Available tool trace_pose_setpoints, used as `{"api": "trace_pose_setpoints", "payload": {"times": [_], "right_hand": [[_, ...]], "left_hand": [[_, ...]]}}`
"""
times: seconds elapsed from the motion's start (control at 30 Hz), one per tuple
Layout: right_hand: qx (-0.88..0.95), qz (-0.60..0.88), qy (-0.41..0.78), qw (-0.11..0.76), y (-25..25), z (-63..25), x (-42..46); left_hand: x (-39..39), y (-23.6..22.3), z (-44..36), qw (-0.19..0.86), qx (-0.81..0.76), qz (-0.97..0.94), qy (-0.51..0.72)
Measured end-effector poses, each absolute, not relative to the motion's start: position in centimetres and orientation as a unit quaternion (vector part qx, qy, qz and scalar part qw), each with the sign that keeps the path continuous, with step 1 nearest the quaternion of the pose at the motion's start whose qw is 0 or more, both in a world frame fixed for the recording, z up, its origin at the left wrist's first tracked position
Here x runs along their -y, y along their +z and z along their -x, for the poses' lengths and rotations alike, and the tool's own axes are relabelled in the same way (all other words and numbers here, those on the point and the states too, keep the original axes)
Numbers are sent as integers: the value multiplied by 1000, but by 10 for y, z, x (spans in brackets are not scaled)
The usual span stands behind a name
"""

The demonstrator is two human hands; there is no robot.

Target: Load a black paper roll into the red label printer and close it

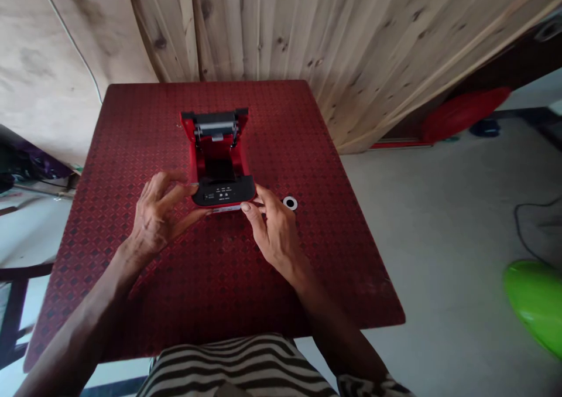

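A small red and black receipt printer [223,193] is on the table with its lid [215,124] raised toward the wall. Its paper bay looks dark inside, and a black front panel with small white markings faces me. My left hand [153,215] holds the left front corner, fingers at the side and thumb along the front edge. Around the right front corner, my right hand [276,227] is closed, its thumb pressed on the front edge. Just right of that hand lies a small white paper roll [290,203] with a dark centre.
The square table [211,286] has a dark red patterned cover. Wooden boards [281,34] form the wall behind it. To the right, a green rounded object [535,303] and a red one [465,116] are on or near the floor. Dark chair parts [17,303] show at the left.
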State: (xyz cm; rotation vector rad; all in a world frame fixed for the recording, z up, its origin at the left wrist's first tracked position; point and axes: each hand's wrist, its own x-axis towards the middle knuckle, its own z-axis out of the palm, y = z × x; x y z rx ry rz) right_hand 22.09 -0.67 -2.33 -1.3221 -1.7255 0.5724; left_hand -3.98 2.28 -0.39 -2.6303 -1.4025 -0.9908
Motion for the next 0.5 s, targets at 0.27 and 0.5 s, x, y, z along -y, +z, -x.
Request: {"api": "trace_pose_setpoints", "payload": {"times": [0.27,0.5], "right_hand": [[763,509,41,397,10,-232,-30],[902,425,53,63,51,-181,-100]], "left_hand": [[-18,-22,32,-10,441,815,-375],[-18,-45,32,12,428,806,-409]]}}
